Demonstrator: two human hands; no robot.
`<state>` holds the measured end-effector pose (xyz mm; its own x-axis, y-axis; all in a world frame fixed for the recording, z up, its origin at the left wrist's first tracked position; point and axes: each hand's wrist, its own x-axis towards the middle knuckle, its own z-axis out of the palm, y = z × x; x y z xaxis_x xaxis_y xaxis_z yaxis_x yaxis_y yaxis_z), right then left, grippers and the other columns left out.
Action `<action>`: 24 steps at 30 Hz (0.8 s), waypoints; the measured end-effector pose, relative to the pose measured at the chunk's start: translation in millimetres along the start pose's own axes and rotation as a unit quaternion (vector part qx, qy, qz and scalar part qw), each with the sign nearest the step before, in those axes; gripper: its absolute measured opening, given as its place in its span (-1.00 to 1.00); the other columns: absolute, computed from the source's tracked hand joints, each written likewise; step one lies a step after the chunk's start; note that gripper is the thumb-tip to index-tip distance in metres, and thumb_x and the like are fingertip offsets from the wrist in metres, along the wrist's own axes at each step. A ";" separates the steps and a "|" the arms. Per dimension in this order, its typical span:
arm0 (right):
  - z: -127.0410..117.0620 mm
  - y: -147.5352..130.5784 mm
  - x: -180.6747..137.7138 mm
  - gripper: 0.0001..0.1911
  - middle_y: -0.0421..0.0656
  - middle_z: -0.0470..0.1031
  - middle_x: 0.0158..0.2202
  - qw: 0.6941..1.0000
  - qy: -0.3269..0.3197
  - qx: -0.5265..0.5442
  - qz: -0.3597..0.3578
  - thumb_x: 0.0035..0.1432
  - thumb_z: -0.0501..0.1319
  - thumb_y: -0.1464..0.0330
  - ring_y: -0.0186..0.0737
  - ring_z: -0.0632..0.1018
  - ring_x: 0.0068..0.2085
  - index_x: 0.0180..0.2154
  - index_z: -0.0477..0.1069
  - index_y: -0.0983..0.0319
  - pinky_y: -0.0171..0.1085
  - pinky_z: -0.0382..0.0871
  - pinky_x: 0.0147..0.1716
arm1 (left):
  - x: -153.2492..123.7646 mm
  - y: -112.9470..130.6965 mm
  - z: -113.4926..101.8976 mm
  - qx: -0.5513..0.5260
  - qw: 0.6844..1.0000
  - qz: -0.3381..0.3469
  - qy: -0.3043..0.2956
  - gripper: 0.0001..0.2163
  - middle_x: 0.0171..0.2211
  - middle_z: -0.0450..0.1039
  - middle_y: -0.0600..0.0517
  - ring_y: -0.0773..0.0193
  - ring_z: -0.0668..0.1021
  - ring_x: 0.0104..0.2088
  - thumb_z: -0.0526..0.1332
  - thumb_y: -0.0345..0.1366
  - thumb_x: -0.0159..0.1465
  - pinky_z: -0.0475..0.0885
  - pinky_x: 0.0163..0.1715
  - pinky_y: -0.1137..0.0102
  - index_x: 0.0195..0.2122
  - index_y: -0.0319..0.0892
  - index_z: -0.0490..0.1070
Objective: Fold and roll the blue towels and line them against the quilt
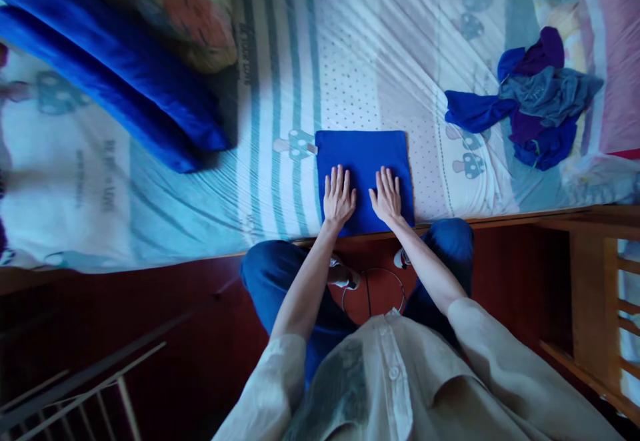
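Observation:
A flat blue cloth (363,154), roughly square, lies on the bed near its front edge. A small pale tag (313,149) sticks out from its left side. My left hand (339,195) rests palm down on the left part of the cloth, fingers stretched out. On the right part lies my right hand (387,195), also flat with its fingers apart. Neither hand grips anything. Whether the cloth is folded or a cover of some kind, I cannot tell.
A long blue folded bundle (125,61) lies at the left beside a patterned pillow (195,21). Crumpled blue, purple and grey clothes (545,97) are heaped at the right. A wooden bed frame (593,281) stands at the right, a metal rack (100,387) at the lower left.

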<state>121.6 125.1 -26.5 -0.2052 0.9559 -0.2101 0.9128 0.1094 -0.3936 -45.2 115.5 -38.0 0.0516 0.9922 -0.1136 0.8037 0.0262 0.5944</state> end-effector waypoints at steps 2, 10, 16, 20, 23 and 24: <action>0.8 -6.6 26.0 -0.31 -0.01 -0.17 0.55 0.999 -0.015 -0.005 -0.036 0.47 -0.12 0.22 -0.02 -0.14 0.55 0.51 -0.12 0.34 0.14 -0.27 0.51 | 26.8 -3.5 -5.4 -0.015 1.000 0.007 -0.004 -0.35 0.52 -0.08 -0.17 0.03 -0.13 0.53 -0.02 -0.10 0.42 -0.24 0.50 -0.01 0.47 -0.31 0.07; -7.6 69.2 105.2 -0.21 -0.08 -0.27 0.57 0.999 0.028 -0.023 -0.035 0.49 -0.21 0.04 -0.02 -0.24 0.55 0.53 -0.33 0.33 0.12 -0.34 0.52 | 82.9 -46.4 -32.5 -0.017 0.999 -0.009 0.042 -0.32 0.54 -0.19 -0.16 0.08 -0.17 0.53 0.05 -0.09 0.45 -0.29 0.51 0.08 0.47 -0.41 -0.03; -6.4 95.5 119.5 -0.20 -0.08 -0.33 0.57 0.999 0.034 -0.031 -0.019 0.48 -0.32 0.01 0.00 -0.27 0.55 0.53 -0.36 0.32 0.14 -0.33 0.51 | 89.0 -50.5 -32.7 0.006 0.999 -0.005 0.042 -0.35 0.53 -0.18 -0.28 0.07 -0.22 0.53 0.07 -0.11 0.50 -0.31 0.49 0.04 0.42 -0.52 -0.04; -10.3 87.3 114.2 -0.20 -0.05 -0.35 0.57 0.998 0.025 -0.051 -0.009 0.48 -0.34 0.01 -0.04 -0.27 0.55 0.52 -0.38 0.34 0.12 -0.34 0.50 | 72.9 -37.1 -26.8 0.042 0.997 -0.028 0.052 -0.37 0.50 -0.04 -0.26 0.13 -0.32 0.52 -0.08 0.02 0.54 -0.26 0.47 0.00 0.35 -0.49 0.15; -13.5 85.2 95.8 -0.22 -0.05 -0.34 0.57 0.997 0.023 -0.068 0.006 0.49 -0.37 0.03 -0.07 -0.26 0.55 0.52 -0.38 0.34 0.11 -0.35 0.50 | 38.3 -27.5 -18.3 0.026 0.996 -0.057 0.058 -0.37 0.52 -0.16 -0.29 0.08 -0.15 0.53 -0.05 -0.12 0.51 -0.24 0.51 0.04 0.47 -0.46 -0.03; -14.5 85.7 86.0 -0.23 -0.04 -0.33 0.57 0.997 0.019 -0.076 0.009 0.49 -0.37 0.04 -0.08 -0.25 0.55 0.52 -0.36 0.35 0.10 -0.35 0.50 | 24.2 -25.8 -15.2 0.022 0.996 -0.059 0.060 -0.38 0.52 -0.14 -0.27 0.08 -0.14 0.53 -0.06 -0.16 0.49 -0.24 0.52 0.05 0.48 -0.43 -0.03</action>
<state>187.3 220.6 -65.4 -0.1767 0.9674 -0.1817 0.9598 0.1284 -0.2497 -73.6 140.6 -44.0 -0.1137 0.9900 -0.0834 0.8248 0.1409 0.5476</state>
